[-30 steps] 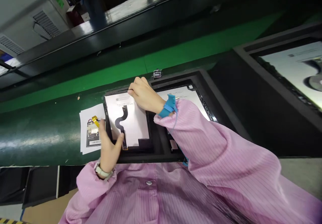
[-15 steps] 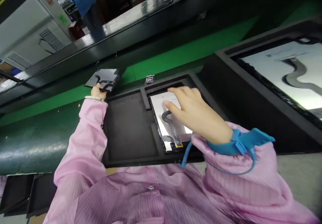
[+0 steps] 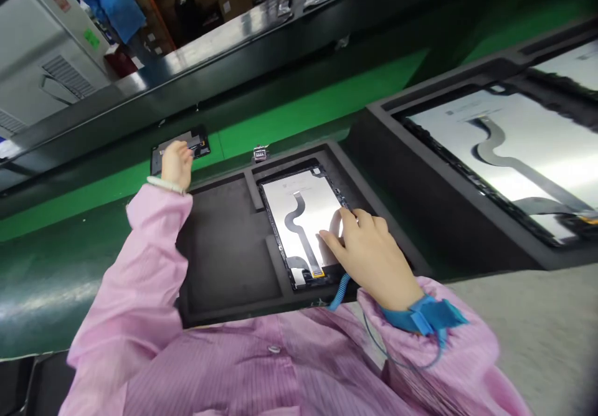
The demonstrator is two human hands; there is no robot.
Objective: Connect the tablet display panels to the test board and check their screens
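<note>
Your two hands are spread apart over a green tabletop (image 3: 51, 273). Your left hand (image 3: 176, 164) reaches far forward to a dark panel (image 3: 200, 141) lying beyond the tray; its fingers are curled at the panel's near side, but the back of the hand hides their tips, so you cannot tell whether that grip is clamped on it or loose. Your right hand (image 3: 376, 257) is low over the near right part of a silvery screen (image 3: 275, 201), its thumb and forefinger apart with nothing pinched between them; perhaps it is there to steady the screen, though contact is hard to judge. The screen lies flat, shiny side up, in the right-hand recess of a black tray (image 3: 228, 241) in front of you, whose raised rims probably keep it from sliding. Its long axis runs away from your body, the far end leaning a little left. An S-shaped ribbon cable (image 3: 306, 245) follows that length, its orange-tipped end pointing toward you, near the tray's front edge. A blue strap (image 3: 423, 316) circles your right wrist. Farther right, a second black tray (image 3: 471, 229) holds a similar screen with its own curling cable.
</note>
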